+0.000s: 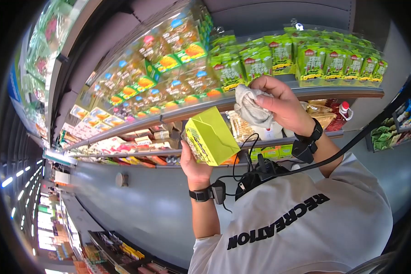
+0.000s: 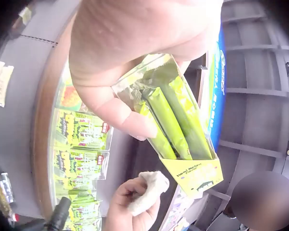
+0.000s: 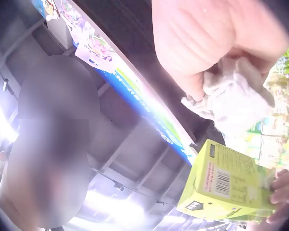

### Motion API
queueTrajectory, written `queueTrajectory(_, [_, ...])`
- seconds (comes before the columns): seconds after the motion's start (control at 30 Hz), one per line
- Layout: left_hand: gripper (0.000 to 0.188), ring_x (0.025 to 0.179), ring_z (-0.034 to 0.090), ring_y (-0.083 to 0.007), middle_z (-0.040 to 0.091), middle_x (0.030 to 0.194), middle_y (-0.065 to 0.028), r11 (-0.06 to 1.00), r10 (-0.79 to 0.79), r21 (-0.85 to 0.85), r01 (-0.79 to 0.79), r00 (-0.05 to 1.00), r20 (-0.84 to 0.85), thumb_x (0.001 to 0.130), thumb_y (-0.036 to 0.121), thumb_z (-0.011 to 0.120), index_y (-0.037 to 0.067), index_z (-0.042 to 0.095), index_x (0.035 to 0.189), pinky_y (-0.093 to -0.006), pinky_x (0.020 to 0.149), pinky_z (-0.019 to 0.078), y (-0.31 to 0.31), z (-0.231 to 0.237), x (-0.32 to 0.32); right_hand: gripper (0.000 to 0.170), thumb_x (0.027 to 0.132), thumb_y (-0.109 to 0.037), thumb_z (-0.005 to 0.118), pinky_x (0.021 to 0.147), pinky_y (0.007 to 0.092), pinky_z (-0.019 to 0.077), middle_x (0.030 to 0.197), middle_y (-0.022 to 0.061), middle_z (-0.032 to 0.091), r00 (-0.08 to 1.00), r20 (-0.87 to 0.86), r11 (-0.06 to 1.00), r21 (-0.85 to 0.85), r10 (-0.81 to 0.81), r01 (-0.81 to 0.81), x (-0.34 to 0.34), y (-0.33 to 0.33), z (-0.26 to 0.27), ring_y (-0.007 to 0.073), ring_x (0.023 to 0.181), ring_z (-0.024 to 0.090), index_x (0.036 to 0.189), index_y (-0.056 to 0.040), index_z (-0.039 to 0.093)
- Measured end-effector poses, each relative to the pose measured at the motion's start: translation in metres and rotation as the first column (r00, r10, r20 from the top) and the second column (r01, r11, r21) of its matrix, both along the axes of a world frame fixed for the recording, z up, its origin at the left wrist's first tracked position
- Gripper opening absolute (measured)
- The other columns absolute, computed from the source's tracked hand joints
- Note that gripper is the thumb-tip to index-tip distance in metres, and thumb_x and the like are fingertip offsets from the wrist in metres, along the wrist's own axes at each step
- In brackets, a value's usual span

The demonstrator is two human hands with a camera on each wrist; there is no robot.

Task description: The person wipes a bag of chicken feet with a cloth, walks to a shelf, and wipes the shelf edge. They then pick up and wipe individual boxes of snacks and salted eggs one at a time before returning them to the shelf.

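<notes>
My left hand (image 1: 195, 165) grips a yellow-green carton (image 1: 213, 137) by its side, fingers and thumb around it. In the left wrist view, the carton's clear window shows several slim green packets (image 2: 168, 118) inside. A barcode (image 3: 223, 183) is printed on the face seen in the right wrist view. My right hand (image 1: 285, 104) pinches a bunched whitish cloth (image 1: 253, 107) between thumb and fingers. The cloth is just right of the carton and apart from it, in front of the shelf edge.
Behind the hands runs a shelf (image 1: 169, 118) with clear-fronted boxes of green packets (image 1: 313, 64) to the right and packs with orange pictures (image 1: 169, 61) to the left. A lower shelf holds more packages and a red bottle (image 1: 341, 118). A black cable (image 1: 351, 144) crosses near the right forearm.
</notes>
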State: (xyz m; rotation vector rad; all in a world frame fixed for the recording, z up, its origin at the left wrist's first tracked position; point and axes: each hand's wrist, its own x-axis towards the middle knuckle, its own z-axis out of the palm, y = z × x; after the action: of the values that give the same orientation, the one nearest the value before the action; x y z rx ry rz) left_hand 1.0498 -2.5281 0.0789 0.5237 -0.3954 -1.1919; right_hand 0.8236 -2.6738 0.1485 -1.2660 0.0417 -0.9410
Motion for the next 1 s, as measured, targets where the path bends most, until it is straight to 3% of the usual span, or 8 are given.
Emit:
queueTrajectory(0.03, [0.048,0.104,0.057,-0.0247,0.058,0.123,-0.0059,1.0,0.011,0.005,-0.011,1.0,-0.001,0.097,0.046,0.043,0.013,0.05,0.131,-0.0386,0.073,0.0481,0.007,-0.004,0.003,0.017,0.091,-0.011,0.06,0.079,0.0226,0.0439,0.098,0.0001,0.059,0.999,0.017,1.0,0.001,0.027,-0.027,0.007,0.004,-0.001,0.0052,0.09,0.054,0.105,-0.0019,0.056])
queueTrajectory(0.13, [0.051,0.124,0.047,-0.0284,0.05,0.136,-0.0068,1.0,-0.008,-0.015,0.008,1.0,0.001,0.098,0.043,0.042,0.012,0.044,0.138,-0.0487,0.106,0.032,0.028,-0.021,0.013,0.019,0.089,-0.013,0.061,0.082,0.025,0.0404,0.101,0.0017,0.055,0.998,-0.054,0.999,0.01,0.04,-0.04,0.021,0.022,0.001,0.008,0.092,0.05,0.103,-0.0025,0.054])
queueTrajectory(0.43, [0.049,0.123,0.049,-0.0269,0.053,0.133,-0.0083,1.0,0.027,0.007,-0.027,0.999,0.045,0.099,0.04,0.039,0.006,0.045,0.134,-0.0443,0.107,0.0342,0.064,-0.043,0.026,0.017,0.089,-0.01,0.061,0.084,0.025,0.0423,0.101,0.0018,0.058,0.994,-0.104,0.989,-0.136,0.037,-0.051,0.059,0.054,-0.012,0.0078,0.094,0.052,0.103,-0.0014,0.056])
queueTrajectory(0.47, [0.049,0.114,0.056,-0.0257,0.056,0.128,-0.0087,0.989,0.1,0.105,-0.104,0.994,0.05,0.1,0.041,0.038,0.006,0.045,0.133,-0.0419,0.093,0.0459,0.064,-0.04,0.023,0.018,0.089,-0.01,0.063,0.083,0.0235,0.0437,0.1,0.0004,0.059,0.995,-0.101,0.971,-0.238,0.003,-0.027,0.063,0.056,-0.017,0.0058,0.094,0.053,0.104,-0.0013,0.057])
queueTrajectory(0.57, [0.048,0.098,0.063,-0.0239,0.06,0.119,-0.0088,0.998,-0.055,-0.01,0.056,0.992,0.109,0.1,0.043,0.037,0.006,0.046,0.13,-0.0362,0.07,0.0524,0.069,-0.043,0.029,0.018,0.088,-0.01,0.064,0.082,0.0237,0.0438,0.101,0.0017,0.059,0.982,-0.185,0.955,-0.295,-0.032,-0.025,0.069,0.057,-0.026,0.0061,0.095,0.053,0.103,-0.0013,0.058])
queueTrajectory(0.67, [0.048,0.085,0.064,-0.0221,0.062,0.112,-0.0085,0.983,0.111,0.132,-0.127,0.987,0.119,0.1,0.044,0.036,0.006,0.047,0.127,-0.0318,0.054,0.0486,0.065,-0.039,0.021,0.018,0.087,-0.01,0.062,0.08,0.0245,0.0429,0.098,0.0014,0.059,0.964,-0.266,0.967,-0.242,0.01,-0.077,0.068,0.059,-0.027,0.0073,0.09,0.052,0.102,-0.0014,0.057])
queueTrajectory(0.87, [0.048,0.093,0.062,-0.0212,0.061,0.117,-0.007,0.962,0.216,0.14,-0.234,0.968,0.131,0.099,0.044,0.037,0.008,0.045,0.13,-0.0309,0.059,0.0484,0.049,-0.033,0.026,0.018,0.087,-0.014,0.063,0.076,0.0235,0.0442,0.092,0.0004,0.062,0.874,-0.486,0.935,-0.309,0.001,-0.173,0.055,0.057,-0.03,0.0064,0.085,0.054,0.101,-0.003,0.061])
queueTrajectory(1.0, [0.051,0.098,0.062,-0.0244,0.06,0.12,-0.0089,0.986,0.104,0.103,-0.13,0.97,0.22,0.1,0.044,0.036,0.006,0.044,0.132,-0.0346,0.066,0.0518,0.048,-0.05,0.04,0.018,0.087,-0.012,0.062,0.075,0.0247,0.0444,0.093,0.0028,0.062,0.923,-0.377,0.944,-0.326,-0.076,-0.056,0.05,0.057,-0.038,0.0081,0.084,0.055,0.101,-0.0019,0.059])
